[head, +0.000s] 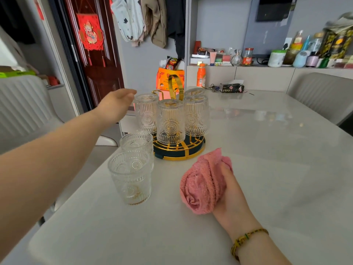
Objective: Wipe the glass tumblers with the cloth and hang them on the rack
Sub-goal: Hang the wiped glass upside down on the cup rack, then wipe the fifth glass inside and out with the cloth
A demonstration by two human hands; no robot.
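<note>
Glass tumblers (170, 121) on the gold rack (178, 151) and beside it, pink cloth (202, 182) in my right grip (233, 197).
Four tumblers hang mouth-down on the rack at the table's (257, 169) far left, the back one half hidden. Two more stand upright and empty just near of it, one (136, 142) behind the other (129, 176). My left grip (116, 106) is open, its fingertips at the left hung tumbler's (146, 113) base; touching or not, I cannot tell. My right grip is closed round the bunched cloth.
</note>
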